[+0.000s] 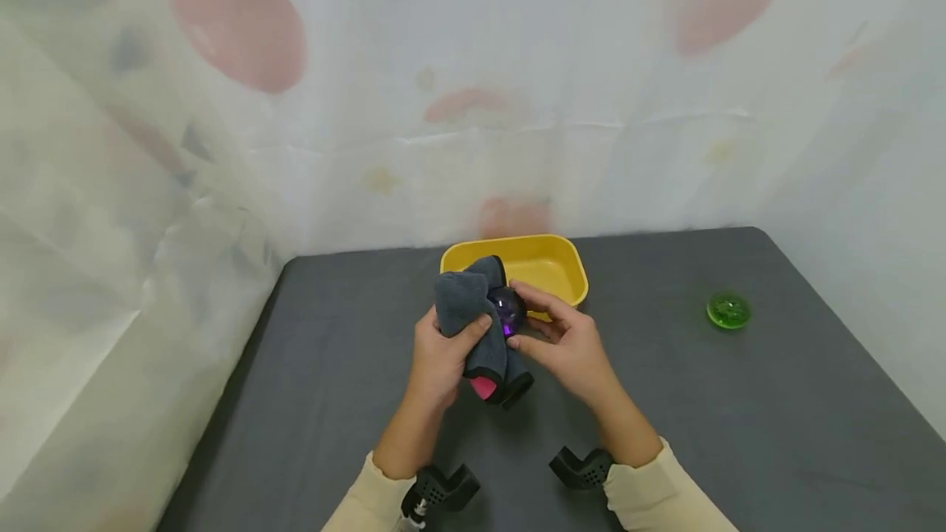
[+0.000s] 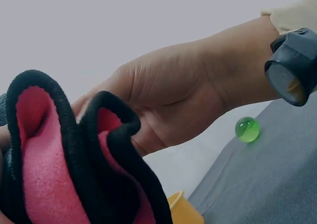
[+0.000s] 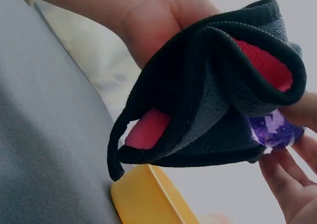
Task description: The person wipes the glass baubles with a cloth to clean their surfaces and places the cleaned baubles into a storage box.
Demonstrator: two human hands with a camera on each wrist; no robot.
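The left hand grips a bunched grey cloth with a pink inner side and black edging, its fingers curled round the folds and the thumb pressing across the front. The cloth is held in the air above the middle of the dark grey desk, just in front of a yellow tray that sits toward the far edge. The right hand meets it from the right, its fingers pinching a purple translucent ball that lies against the cloth, partly wrapped by it. In the right wrist view the ball shows below the cloth's fold, with fingertips under it. Well to the right on the desk lies 1 green ball, apart from both hands. A pale patterned curtain hangs behind the desk. Both wrists carry black camera mounts below cream sleeves.
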